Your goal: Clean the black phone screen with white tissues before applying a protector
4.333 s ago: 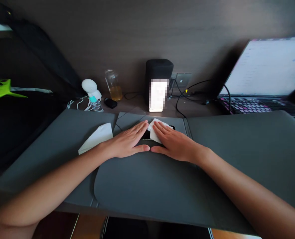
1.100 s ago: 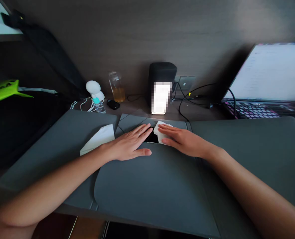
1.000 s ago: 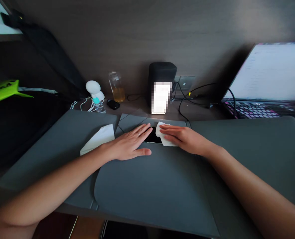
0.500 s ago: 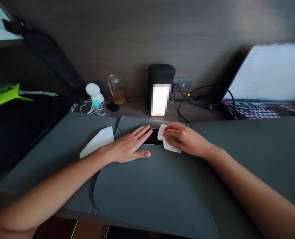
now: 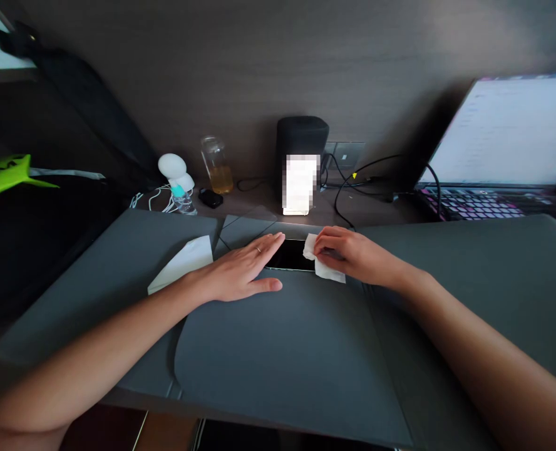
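A black-screened phone [image 5: 292,255] lies flat on the grey mat [image 5: 282,351], its long side running left to right. Over its left end rests my left hand [image 5: 240,266], fingers stretched out and thumb apart on the mat. My right hand [image 5: 348,254] pinches a white tissue [image 5: 329,271] at the phone's right end; part of the tissue hangs down onto the mat. Partly behind my left forearm lies a folded white paper or tissue [image 5: 184,263]. The phone's two ends are hidden by my hand and the tissue.
Behind the mat stand a black speaker [image 5: 301,133] with a bright screen [image 5: 299,185] before it, a glass bottle [image 5: 219,169], a small black object [image 5: 211,198] and a white rounded device [image 5: 173,168]. A laptop [image 5: 489,150] is at the right, with black cables [image 5: 341,194] near it.
My right hand has slid a little to the right with the tissue, baring more of the phone's screen. My left hand stays on the phone's left end. The view has shifted slightly.
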Tool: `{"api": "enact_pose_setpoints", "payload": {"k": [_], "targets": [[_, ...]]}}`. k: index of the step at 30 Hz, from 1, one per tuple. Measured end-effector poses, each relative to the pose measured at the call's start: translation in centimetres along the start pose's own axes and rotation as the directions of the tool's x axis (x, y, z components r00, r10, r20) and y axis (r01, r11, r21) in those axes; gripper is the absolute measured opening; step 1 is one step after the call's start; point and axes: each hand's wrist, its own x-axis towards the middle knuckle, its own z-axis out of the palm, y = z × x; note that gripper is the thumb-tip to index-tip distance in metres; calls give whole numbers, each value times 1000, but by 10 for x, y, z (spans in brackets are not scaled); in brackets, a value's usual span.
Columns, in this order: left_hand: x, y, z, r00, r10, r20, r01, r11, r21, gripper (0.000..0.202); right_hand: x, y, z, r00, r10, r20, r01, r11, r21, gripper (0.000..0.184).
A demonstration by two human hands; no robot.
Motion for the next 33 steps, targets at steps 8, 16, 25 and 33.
{"api": "enact_pose_setpoints", "payload": {"k": [8,16,25,33], "targets": [[0,-1,2,999,-34,5,34,999,-11,94,-2,3,1,1000,5,-11,-5,1000,20,20],[1,-1,2,1000,-12,-6,12,1000,-3,97,-2,11,7,999,15,-35,-13,999,50,19],[2,3,-1,999,14,-36,-13,1000,21,90,-6,5,1,999,41,28,-43,997,57,20],[2,1,-1,1000,-9,-23,9,1000,-3,89,-6,-2,-2,999,31,12,-31,999,-7,20]]}}
